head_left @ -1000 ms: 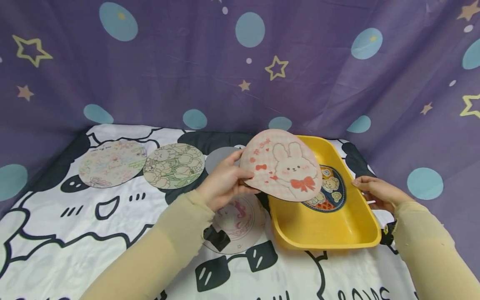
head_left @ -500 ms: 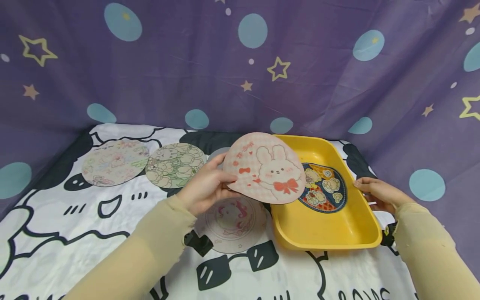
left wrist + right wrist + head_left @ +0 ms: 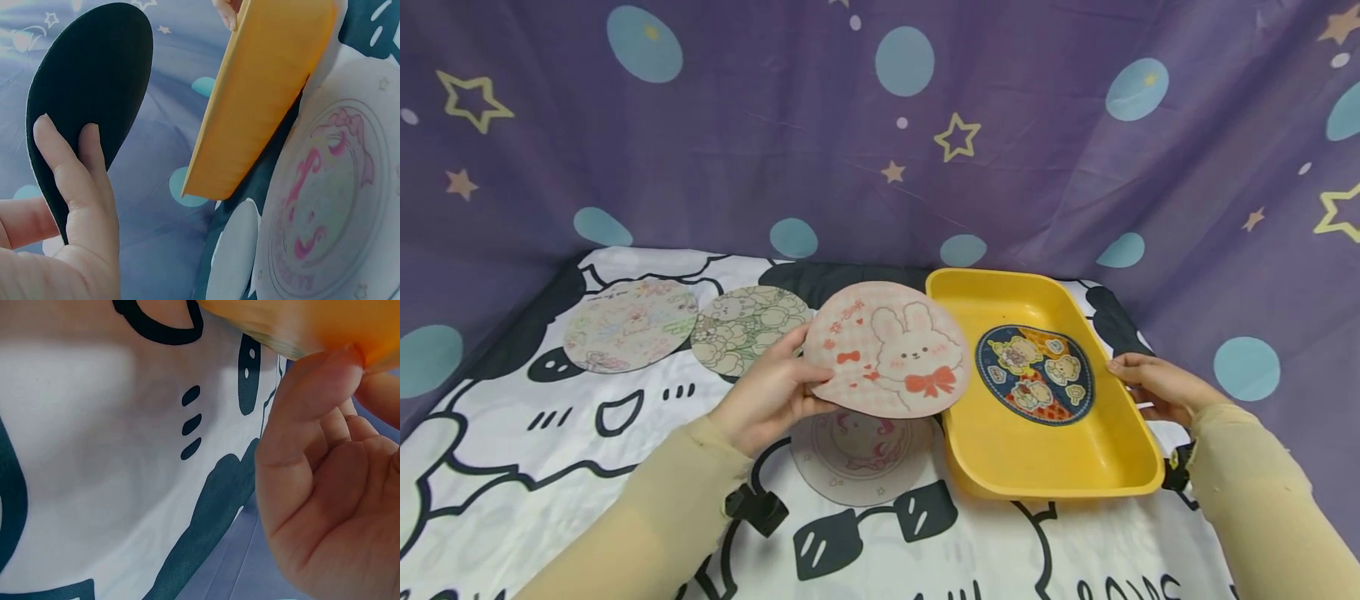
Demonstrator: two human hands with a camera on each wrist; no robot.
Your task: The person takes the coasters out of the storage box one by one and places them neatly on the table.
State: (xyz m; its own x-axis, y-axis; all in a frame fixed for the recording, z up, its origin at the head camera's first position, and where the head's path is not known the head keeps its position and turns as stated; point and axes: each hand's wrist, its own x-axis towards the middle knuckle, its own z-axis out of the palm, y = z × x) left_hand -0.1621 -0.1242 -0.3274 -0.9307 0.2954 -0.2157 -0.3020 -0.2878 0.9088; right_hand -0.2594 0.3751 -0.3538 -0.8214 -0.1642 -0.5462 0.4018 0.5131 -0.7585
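Note:
My left hand (image 3: 772, 393) holds a round pink mouse pad (image 3: 887, 354) with a rabbit and red bow by its left edge, tilted toward the head camera. Its black underside (image 3: 94, 81) shows in the left wrist view, with the thumb on one face and fingers on the other. The pad overlaps the left edge of a yellow tray (image 3: 1052, 482) in the head view. My right hand (image 3: 1161, 387) pinches the tray's right rim between thumb and finger, also seen in the right wrist view. In the tray lies a dark blue round pad (image 3: 1036, 375) with cartoon bears.
A pale pad with a pink pony design (image 3: 861, 467) lies left of the tray. Further left are a green floral pad (image 3: 752, 325) and a pastel pad (image 3: 631, 325). A grey round pad (image 3: 234, 256) shows in the left wrist view. A purple curtain (image 3: 737, 142) hangs behind.
My left hand has carried the rabbit mouse pad left and slightly down, away from over the tray, uncovering the bear pad. The right hand stays at the tray's rim.

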